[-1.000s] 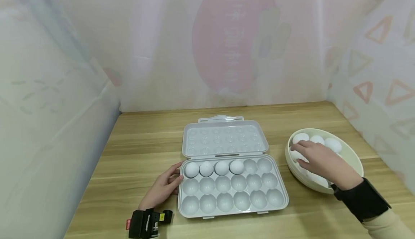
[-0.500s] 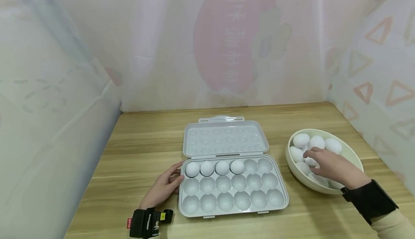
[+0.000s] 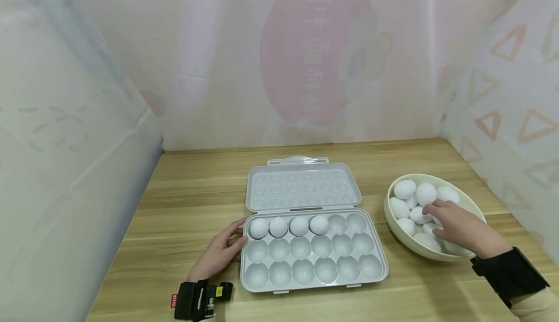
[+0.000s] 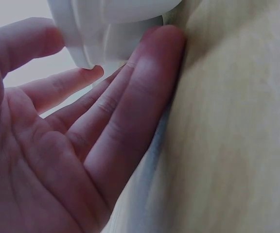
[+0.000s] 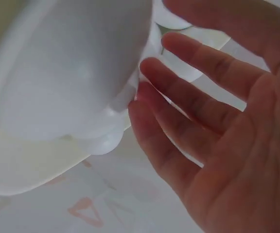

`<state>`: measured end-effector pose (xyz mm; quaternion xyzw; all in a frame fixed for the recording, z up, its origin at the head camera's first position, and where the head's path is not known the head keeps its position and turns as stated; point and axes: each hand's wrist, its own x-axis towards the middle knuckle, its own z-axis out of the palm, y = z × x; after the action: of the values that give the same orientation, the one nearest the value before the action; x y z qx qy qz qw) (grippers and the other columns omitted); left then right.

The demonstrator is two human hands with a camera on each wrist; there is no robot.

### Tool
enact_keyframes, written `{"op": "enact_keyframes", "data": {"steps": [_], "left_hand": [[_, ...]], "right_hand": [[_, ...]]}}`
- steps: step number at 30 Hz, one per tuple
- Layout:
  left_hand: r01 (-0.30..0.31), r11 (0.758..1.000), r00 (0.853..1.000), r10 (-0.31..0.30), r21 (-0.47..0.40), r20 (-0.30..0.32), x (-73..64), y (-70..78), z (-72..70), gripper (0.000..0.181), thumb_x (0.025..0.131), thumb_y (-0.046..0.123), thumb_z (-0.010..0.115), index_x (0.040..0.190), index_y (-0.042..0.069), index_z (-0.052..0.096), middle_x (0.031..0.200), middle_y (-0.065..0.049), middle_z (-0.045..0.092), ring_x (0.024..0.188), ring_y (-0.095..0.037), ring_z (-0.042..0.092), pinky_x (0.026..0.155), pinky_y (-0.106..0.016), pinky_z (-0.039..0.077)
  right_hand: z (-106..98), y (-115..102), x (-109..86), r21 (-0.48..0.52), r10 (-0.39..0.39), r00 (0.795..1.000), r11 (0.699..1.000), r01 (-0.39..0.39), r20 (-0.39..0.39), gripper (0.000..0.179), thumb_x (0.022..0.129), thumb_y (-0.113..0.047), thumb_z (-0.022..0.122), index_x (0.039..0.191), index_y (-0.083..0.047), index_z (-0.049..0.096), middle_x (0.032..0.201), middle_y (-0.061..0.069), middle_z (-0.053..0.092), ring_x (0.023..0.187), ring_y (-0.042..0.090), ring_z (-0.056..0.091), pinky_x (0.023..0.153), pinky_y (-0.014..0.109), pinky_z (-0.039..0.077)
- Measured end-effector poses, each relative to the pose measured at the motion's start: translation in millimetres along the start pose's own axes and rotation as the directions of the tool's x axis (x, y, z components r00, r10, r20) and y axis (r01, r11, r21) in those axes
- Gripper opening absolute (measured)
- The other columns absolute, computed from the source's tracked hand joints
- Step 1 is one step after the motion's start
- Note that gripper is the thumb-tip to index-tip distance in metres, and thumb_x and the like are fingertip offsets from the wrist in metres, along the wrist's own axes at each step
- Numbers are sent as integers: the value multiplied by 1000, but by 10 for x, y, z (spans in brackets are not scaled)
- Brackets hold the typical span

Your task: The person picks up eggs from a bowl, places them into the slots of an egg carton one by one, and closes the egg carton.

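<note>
In the head view, my left hand (image 3: 219, 250) is at the left edge of a light grey plastic egg box (image 3: 379, 244), thumb on its rim. The left wrist view shows the fingers (image 4: 130, 111) fairly straight along the box's side, close over the table. Several white eggs (image 3: 299, 226) sit in its back row from the left; its other cups show no eggs. On the right, my right hand (image 3: 463, 227) hovers over a cream bowl (image 3: 403, 237) of white eggs (image 3: 399, 207). Its fingers (image 5: 179, 116) are spread and loosely bent, fingertips right by the eggs, nothing gripped.
The clear lid (image 3: 303, 186) of the egg box lies folded back behind it. A wooden table (image 3: 192, 191) carries everything. Printed cloth walls (image 3: 218, 93) stand at the back and both sides.
My right hand has drawn back to the right across the bowl, uncovering more eggs, and some eggs have shifted slightly. My left hand and the egg box stay in place.
</note>
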<state>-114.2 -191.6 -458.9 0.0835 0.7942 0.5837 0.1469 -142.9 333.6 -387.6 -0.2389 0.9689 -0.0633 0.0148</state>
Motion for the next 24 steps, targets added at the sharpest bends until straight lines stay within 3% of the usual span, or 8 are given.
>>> {"op": "enact_keyframes", "data": {"steps": [7,15,24], "left_hand": [[-15,1000,1000,15,-6,-2,-1,-12,-2,49,94,23,51,140,17,34,125,-27,50,98,-30,60,63,-34,57],[-9,1000,1000,9,10,1,-2,-10,-7,50,94,24,51,141,18,33,127,-27,48,98,-30,60,64,-34,57],[3,1000,1000,-3,12,-6,5,-8,-5,51,94,22,52,141,17,34,126,-27,49,97,-30,61,64,-33,57]], "right_hand": [[17,53,8,-93,-15,1000,996,13,-18,28,64,2,68,91,-1,62,89,13,59,76,30,54,58,41,47],[50,31,21,-215,-9,1000,977,5,-20,23,65,3,63,84,-5,56,76,6,48,67,26,46,46,35,36],[67,-24,-2,-293,-11,997,956,-12,-78,13,75,4,56,84,-5,52,73,6,46,62,25,45,41,34,34]]}}
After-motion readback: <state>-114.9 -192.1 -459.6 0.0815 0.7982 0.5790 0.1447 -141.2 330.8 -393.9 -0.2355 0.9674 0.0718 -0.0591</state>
